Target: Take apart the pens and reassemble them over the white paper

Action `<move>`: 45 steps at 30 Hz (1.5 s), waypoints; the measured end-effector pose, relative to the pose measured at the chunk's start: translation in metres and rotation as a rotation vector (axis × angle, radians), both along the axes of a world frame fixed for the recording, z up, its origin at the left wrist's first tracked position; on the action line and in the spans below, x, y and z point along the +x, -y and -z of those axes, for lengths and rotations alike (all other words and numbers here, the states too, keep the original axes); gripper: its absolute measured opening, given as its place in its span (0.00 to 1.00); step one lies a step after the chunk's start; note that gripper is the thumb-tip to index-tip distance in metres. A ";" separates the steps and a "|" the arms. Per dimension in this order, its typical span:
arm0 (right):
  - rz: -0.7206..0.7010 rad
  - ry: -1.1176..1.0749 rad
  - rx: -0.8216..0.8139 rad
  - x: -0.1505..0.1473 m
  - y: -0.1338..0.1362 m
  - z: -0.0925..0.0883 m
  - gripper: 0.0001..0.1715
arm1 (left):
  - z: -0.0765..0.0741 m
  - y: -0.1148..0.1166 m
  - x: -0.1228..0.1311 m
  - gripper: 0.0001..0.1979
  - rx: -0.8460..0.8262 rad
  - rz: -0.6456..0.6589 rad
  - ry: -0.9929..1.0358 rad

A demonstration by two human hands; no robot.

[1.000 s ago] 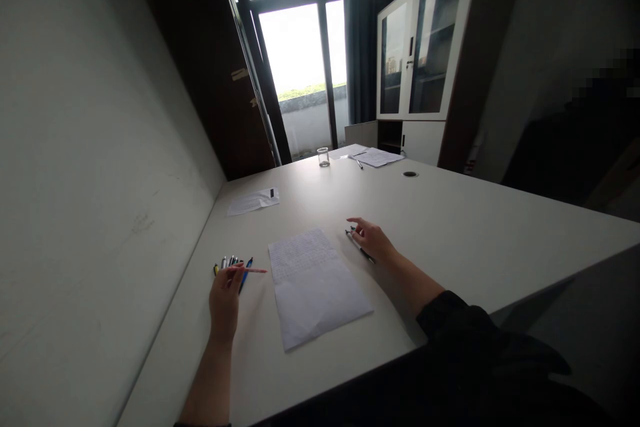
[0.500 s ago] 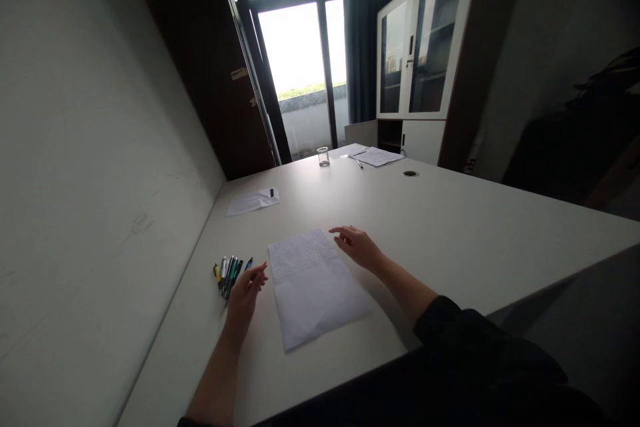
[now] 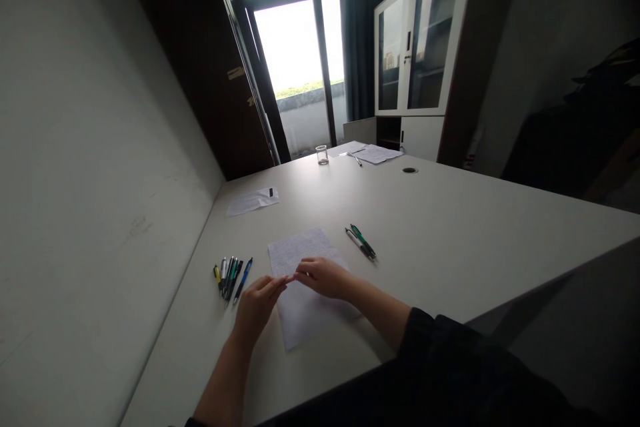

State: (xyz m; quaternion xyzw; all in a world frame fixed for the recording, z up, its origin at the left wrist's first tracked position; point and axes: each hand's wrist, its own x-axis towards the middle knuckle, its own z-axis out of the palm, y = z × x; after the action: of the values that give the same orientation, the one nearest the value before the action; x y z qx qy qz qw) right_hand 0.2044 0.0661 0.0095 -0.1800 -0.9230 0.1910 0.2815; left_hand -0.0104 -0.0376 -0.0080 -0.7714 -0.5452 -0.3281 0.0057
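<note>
My left hand (image 3: 257,303) is over the left edge of a sheet of paper (image 3: 315,323), its fingers pressed together and pointing right. From the other side my right hand (image 3: 325,277) reaches over the paper, with bent fingers closed toward the left fingertips. The fingertips of both hands meet above the sheet. A small pinkish bit shows between them, too small to tell whether it is a fingertip or an object. Rows of handwriting cover the upper part of the sheet. Beside my left hand lie a blue pen (image 3: 243,280) and a cluster of several pens (image 3: 230,278).
Two pens (image 3: 361,243) lie right of the paper. Farther back on the white table (image 3: 440,233) are a crumpled sheet (image 3: 253,201), a clear glass (image 3: 322,155), more papers (image 3: 377,154) and a cable hole (image 3: 410,170). A wall (image 3: 100,213) borders the left side.
My right hand has moved left and nearer over the paper, and two pens now show where it was. My left hand has shifted right, uncovering the blue pen. The hands have come together.
</note>
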 end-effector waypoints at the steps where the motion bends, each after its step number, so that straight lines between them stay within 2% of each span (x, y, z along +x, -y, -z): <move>1: 0.000 0.023 0.008 -0.003 0.002 0.001 0.13 | 0.001 0.000 -0.001 0.14 0.005 -0.005 -0.016; 9: -0.007 0.044 0.002 -0.009 0.002 0.011 0.10 | 0.002 -0.001 0.000 0.13 -0.001 0.017 0.012; 20: 0.021 0.035 0.030 -0.009 0.006 0.010 0.06 | 0.000 0.001 0.003 0.14 -0.083 0.052 0.121; 31: 0.022 -0.014 0.014 -0.004 0.004 0.008 0.09 | 0.002 0.000 0.000 0.14 -0.098 0.031 0.076; 36: 0.032 0.047 0.060 -0.007 0.001 0.014 0.12 | 0.003 0.000 0.000 0.13 -0.081 0.034 0.067; 45: 0.012 -0.014 -0.012 -0.004 0.002 0.012 0.05 | 0.001 0.001 0.002 0.14 -0.097 0.030 0.066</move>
State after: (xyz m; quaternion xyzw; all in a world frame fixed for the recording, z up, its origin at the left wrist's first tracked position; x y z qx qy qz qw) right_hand 0.2003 0.0644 -0.0028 -0.1860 -0.9187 0.1962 0.2878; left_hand -0.0088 -0.0387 -0.0089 -0.7676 -0.5488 -0.3266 -0.0546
